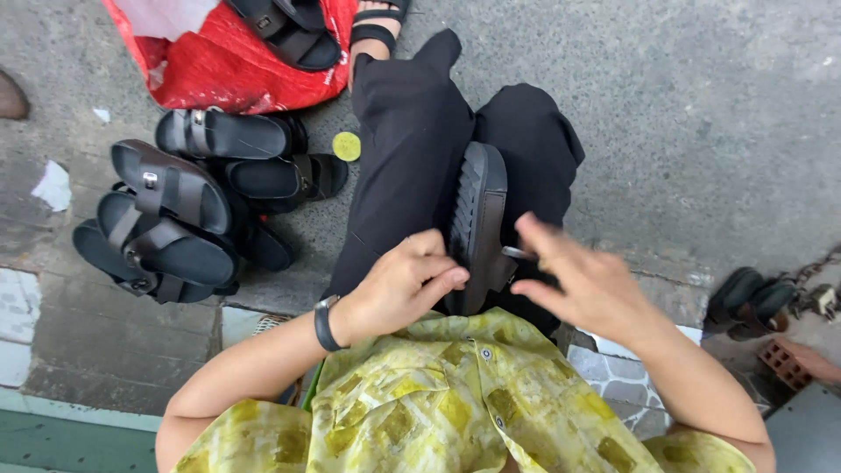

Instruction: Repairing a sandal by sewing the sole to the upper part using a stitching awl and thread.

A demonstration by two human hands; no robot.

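A dark brown sandal (480, 210) lies on its side across my lap, its ridged sole turned toward the left. My left hand (405, 285) grips the sandal's near end with curled fingers. My right hand (580, 280) hovers at the sandal's right side, blurred, fingers spread, and pinches a thin metal needle-like tool (519, 253) at the strap. I wear black trousers and a yellow-green patterned shirt, with a black band on my left wrist.
A heap of dark sandals (180, 219) sits on the concrete to my left. A red sack (229, 66) with more sandals on it lies at the top. A small yellow-green disc (347, 145) rests beside my leg. More footwear (749, 302) is at right.
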